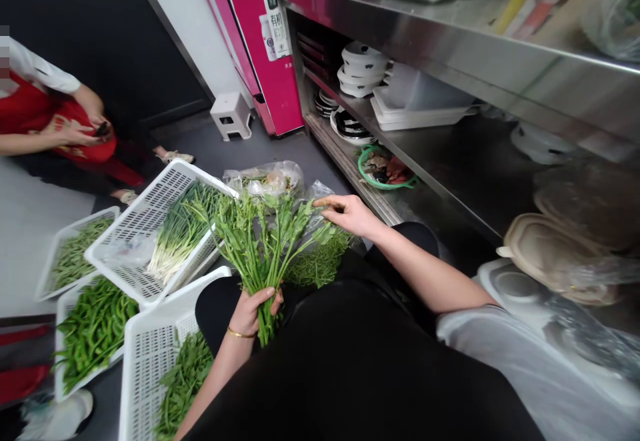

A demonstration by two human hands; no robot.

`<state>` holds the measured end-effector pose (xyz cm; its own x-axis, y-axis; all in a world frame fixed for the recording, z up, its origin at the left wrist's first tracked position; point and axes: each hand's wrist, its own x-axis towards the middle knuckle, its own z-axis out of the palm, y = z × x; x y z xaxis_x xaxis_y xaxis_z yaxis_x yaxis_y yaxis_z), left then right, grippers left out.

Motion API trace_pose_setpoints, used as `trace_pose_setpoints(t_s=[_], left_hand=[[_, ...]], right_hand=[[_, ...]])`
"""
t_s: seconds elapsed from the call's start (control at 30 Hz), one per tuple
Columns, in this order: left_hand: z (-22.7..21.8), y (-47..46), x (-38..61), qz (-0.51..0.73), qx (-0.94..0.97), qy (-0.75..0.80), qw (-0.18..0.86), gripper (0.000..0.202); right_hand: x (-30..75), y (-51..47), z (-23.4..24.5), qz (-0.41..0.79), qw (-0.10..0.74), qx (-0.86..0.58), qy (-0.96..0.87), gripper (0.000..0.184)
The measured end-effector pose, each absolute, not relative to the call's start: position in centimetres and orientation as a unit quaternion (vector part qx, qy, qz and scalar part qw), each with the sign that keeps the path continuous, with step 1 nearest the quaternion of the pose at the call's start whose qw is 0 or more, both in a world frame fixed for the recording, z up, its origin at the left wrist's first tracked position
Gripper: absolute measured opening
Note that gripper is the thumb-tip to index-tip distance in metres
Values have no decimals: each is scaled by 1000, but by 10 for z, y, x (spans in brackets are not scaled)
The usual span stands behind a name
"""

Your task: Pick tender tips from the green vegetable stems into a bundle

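Note:
My left hand (257,308) is wrapped round the stems of a bunch of leafy greens (265,241), held upright before my lap with the leaves fanned out at the top. At the right edge of the leaves is my right hand (345,214), its index finger and thumb stretched out and a little apart. Its fingertips are close to a leaf; whether they touch it I cannot tell. Below the bunch lies a heap of thin green stems and leaves (320,261). A clear plastic bag (273,178) with vegetable matter is on the floor beyond.
To the left stand white baskets: one with scallions (180,228), one with green peppers (95,328), one with green beans (80,251), one with leafy greens (187,381). A steel shelf (450,48) is at right, a white stool (231,116) ahead. A person in a red apron (55,121) stands at left.

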<state>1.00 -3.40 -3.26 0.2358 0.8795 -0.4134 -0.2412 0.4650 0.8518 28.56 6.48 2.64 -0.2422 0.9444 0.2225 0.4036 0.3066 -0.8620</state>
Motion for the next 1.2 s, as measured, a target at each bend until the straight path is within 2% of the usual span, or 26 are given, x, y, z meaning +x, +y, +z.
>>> trace_pose_setpoints(t_s=[0.2, 0.43, 0.5, 0.57, 0.67, 0.77, 0.8, 0.87, 0.93, 1.0, 1.07, 1.1, 1.13, 1.2], left_hand=[[-36, -36, 10, 354, 378, 498, 696, 23], [-38, -37, 8, 303, 450, 504, 672, 23], [-38, -36, 7, 314, 443, 510, 667, 22], [-39, -35, 7, 323, 446, 514, 657, 22], [-42, -35, 7, 340, 464, 522, 630, 20], [-45, -35, 6, 361, 454, 548, 603, 20], [-46, -36, 6, 366, 447, 558, 596, 21], [-48, -36, 3, 376, 435, 572, 585, 22], [-50, -35, 1, 382, 433, 580, 575, 23], [-50, -33, 0, 384, 442, 586, 559, 23], [-50, -32, 0, 386, 452, 591, 545, 23], [-50, -31, 1, 387, 454, 593, 541, 22], [-50, -31, 2, 388, 455, 593, 539, 23], [-48, -31, 4, 380, 457, 592, 544, 24]], right_hand=[[286, 66, 33, 284, 327, -421, -797, 17], [288, 65, 43, 112, 164, -419, -886, 25], [286, 64, 40, 76, 147, -434, -886, 24], [282, 65, 35, 68, 176, -457, -869, 20], [279, 71, 25, 130, 328, -499, -792, 18], [289, 76, 22, 321, 499, -499, -631, 19], [296, 76, 24, 396, 526, -484, -576, 18], [312, 68, 29, 526, 526, -432, -510, 20], [327, 54, 36, 623, 440, -361, -537, 24], [335, 39, 41, 666, 260, -302, -631, 29], [335, 28, 45, 628, 81, -285, -719, 33], [333, 26, 48, 593, 26, -292, -750, 34], [331, 25, 51, 556, 11, -308, -772, 33], [325, 27, 61, 480, 93, -359, -795, 30]])
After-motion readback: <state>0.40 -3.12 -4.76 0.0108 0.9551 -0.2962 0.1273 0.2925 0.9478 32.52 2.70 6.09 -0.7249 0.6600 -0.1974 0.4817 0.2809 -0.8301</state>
